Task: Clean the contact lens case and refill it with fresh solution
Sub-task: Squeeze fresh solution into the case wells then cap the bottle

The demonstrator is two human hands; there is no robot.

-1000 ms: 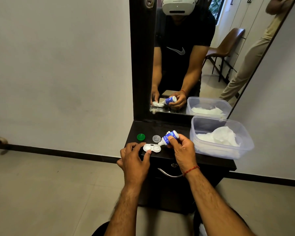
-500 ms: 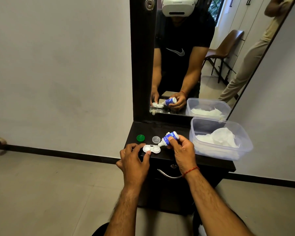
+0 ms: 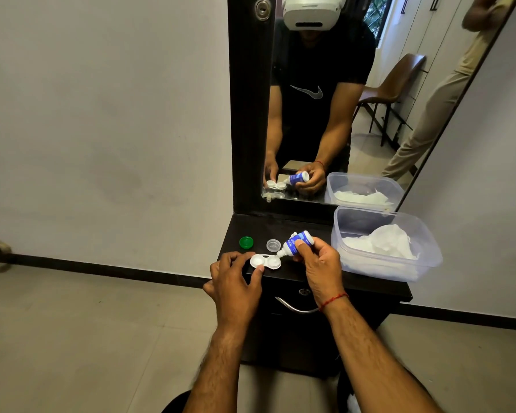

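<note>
A white contact lens case (image 3: pixel 265 261) with both wells uncapped lies on the dark dresser top (image 3: pixel 304 226). My left hand (image 3: pixel 234 283) pinches its left end between thumb and forefinger. My right hand (image 3: pixel 320 268) grips a small blue-and-white solution bottle (image 3: pixel 295 242), tipped down to the left. The bottle's nozzle sits over the case's right well. A green cap (image 3: pixel 246 242) and a clear cap (image 3: pixel 273 245) lie just behind the case.
A clear plastic tub (image 3: pixel 428 257) holding white tissue fills the dresser's right side. A dark-framed mirror (image 3: pixel 310 99) rises at the back and reflects me, a chair and another person. A drawer handle (image 3: pixel 295 307) is below the front edge.
Both hands, the case and the tilted bottle stay almost where they were. The view has only shifted slightly.
</note>
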